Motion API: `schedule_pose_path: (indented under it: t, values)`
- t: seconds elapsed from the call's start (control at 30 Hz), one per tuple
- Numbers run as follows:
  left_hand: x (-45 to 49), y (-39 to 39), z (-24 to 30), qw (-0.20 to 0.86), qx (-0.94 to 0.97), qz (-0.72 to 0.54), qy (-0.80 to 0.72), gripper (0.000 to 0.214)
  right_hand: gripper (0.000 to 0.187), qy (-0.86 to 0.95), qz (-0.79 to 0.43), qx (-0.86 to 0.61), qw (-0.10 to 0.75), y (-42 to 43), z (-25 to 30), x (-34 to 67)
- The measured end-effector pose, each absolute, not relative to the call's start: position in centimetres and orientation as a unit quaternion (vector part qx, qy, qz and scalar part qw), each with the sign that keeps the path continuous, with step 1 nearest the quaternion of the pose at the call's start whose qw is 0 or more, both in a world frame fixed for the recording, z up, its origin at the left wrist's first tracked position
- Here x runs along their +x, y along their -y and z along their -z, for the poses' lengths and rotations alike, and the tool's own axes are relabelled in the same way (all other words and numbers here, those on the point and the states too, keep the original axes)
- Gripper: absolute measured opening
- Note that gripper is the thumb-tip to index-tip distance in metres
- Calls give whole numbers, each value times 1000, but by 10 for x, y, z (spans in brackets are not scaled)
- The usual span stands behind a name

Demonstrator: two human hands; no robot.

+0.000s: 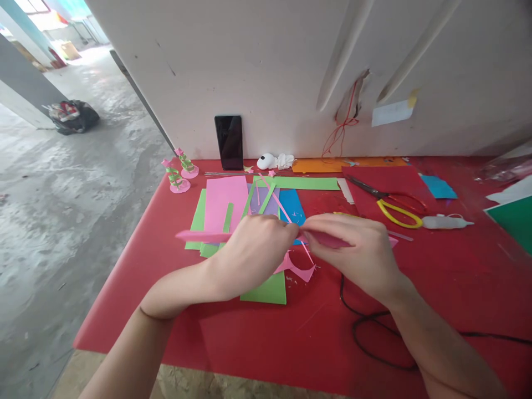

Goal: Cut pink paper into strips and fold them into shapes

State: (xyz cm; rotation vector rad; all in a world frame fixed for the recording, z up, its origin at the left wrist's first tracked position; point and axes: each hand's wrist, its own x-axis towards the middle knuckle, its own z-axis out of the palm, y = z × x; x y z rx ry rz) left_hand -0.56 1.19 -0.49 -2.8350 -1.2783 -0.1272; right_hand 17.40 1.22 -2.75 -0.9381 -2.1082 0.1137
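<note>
- L hand (253,249), centre of frame: is closing around a pink strip (199,236), fingers curled. The strip's free end is sticking out toward frame left.
- R hand (357,249), just right of centre: is pinching the same strip's other end btw thumb and fingers. Fingertips of both hands are meeting at mid-frame.
- Strip position: is being held roughly level above the paper pile, not lying on it.
- Under the hands: a pink sheet (224,202), green sheet (266,291), blue sheet (293,206) and a curved pink offcut (301,270) are lying on the red table (457,288).
- Right of centre: scissors (394,213) and glue btl (444,222) are resting side by side, near R hand but untouched.
- Upper left of table: 2 paper trees (177,178) are standing upright on pink bases.
- Back edge: phone (229,142) is leaning on the wall.
- Lower right: black cable (366,332) is looping across the table.
- Progress (judgement): the 2 trees are looking complete. Cutting is appearing well advanced, given the offcut and loose strips. The strip in hand is showing no glue and no final shape, so forming and fixing of this pc are appearing to remain.
</note>
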Motion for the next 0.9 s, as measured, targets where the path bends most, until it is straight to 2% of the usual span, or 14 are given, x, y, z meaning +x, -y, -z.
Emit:
schedule_pose_path:
  t: [0.3, 0.6, 0.9]
  values:
    - [-6, -7, 1, 15, -913, 72, 401, 25, 16, 850, -83, -347, 386, -17, 19, 189]
    - [-24, -7, -5, 62, -905, 146, 394, 33, 17, 832, -86, -398, 378, -25, 12, 208]
    - [-33, -3, -8, 82, -894, 166, 408, 36, 14, 806, -82, -446, 381, -34, 11, 227]
